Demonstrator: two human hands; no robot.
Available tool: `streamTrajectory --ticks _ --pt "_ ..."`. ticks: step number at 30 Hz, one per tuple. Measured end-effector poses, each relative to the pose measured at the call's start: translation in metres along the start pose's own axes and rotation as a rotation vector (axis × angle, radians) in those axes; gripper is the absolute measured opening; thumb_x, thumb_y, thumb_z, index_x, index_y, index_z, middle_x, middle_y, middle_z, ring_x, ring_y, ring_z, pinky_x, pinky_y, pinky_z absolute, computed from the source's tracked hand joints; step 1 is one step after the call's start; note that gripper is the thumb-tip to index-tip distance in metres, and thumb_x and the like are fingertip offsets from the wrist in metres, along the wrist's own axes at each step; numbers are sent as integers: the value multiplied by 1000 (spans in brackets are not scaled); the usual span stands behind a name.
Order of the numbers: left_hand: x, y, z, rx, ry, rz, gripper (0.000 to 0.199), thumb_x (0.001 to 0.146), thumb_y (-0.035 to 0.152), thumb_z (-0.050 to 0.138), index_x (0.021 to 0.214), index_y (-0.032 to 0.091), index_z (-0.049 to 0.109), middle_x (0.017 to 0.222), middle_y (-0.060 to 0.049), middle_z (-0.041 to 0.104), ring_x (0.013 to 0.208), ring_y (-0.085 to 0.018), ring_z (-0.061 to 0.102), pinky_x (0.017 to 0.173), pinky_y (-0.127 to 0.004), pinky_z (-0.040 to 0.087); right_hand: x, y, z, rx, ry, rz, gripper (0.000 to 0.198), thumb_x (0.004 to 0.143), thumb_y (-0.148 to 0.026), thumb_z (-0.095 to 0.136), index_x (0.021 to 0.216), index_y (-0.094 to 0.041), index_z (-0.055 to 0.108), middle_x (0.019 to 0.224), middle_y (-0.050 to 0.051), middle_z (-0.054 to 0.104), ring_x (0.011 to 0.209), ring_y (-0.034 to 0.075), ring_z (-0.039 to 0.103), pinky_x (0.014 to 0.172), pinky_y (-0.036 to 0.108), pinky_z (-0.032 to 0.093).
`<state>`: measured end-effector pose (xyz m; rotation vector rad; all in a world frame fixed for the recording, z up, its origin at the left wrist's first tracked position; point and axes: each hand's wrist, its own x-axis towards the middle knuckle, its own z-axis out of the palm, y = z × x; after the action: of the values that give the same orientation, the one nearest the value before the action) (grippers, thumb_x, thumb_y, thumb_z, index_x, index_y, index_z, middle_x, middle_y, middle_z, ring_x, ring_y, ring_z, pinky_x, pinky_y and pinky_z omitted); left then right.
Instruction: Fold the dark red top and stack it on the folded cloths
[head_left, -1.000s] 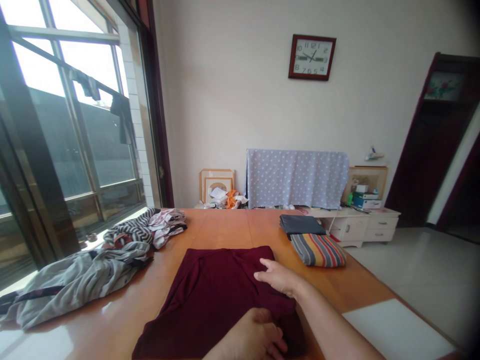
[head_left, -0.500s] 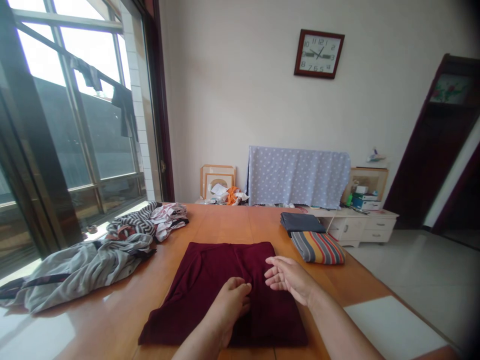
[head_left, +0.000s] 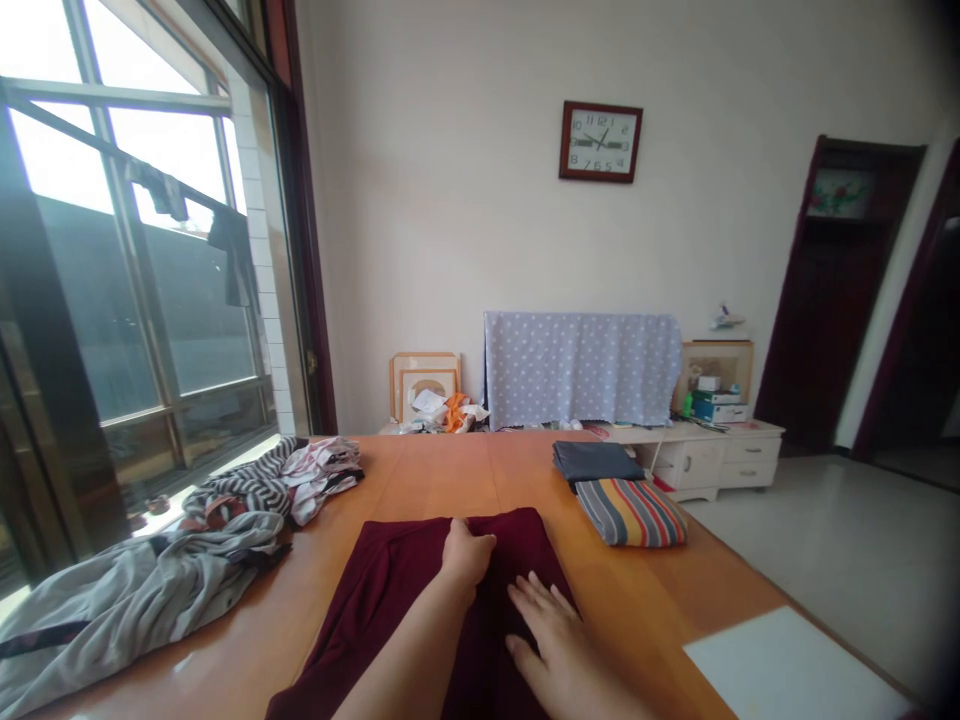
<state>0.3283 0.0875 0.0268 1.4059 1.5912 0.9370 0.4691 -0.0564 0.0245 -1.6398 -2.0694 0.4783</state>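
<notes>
A maroon folded garment [head_left: 397, 570] lies in front of me on the wooden table, its near part running out of the bottom of the view. My left hand [head_left: 466, 556] is closed at the garment's far part, fingers curled under and pinching the cloth; its fingertips are partly hidden. Nearer to me, my right hand [head_left: 546, 640] rests open on the garment's right side, palm down with fingers spread.
Loose clothes, a grey garment [head_left: 172, 580] and a striped one [head_left: 255, 480], are heaped on the left. A folded striped cloth [head_left: 632, 512] and a dark folded cloth [head_left: 596, 461] lie at the back right. A white sheet [head_left: 787, 662] is at the table's right edge [head_left: 742, 556].
My left hand has moved forward to the garment's far part. My right hand has come down and back, flattening onto the cloth. The view has tilted up.
</notes>
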Motion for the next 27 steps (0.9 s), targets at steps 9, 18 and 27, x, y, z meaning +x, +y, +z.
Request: streamTrajectory --ticks 9,18,27 --pt "23 7 18 251 55 173 53 78 7 49 130 20 48 119 -9 66 108 -19 63 89 -26 46 0 -1 -18 -98 -87 184 73 88 -45 50 147 -3 40 155 19 29 147 36 22 121 52 19" --pt "7 13 20 680 -16 490 40 91 27 40 127 24 58 136 -10 57 131 -28 45 111 -45 28 18 -4 -22 -84 -62 167 67 92 -43 44 149 -10 38 157 12 25 147 32 21 121 47 21" --pt "15 -1 30 774 -233 513 57 95 49 33 147 26 43 159 -5 32 149 -27 19 119 -55 11 16 2 -9 -82 -75 158 73 86 -44 53 148 -8 40 156 13 25 147 35 20 122 48 18"
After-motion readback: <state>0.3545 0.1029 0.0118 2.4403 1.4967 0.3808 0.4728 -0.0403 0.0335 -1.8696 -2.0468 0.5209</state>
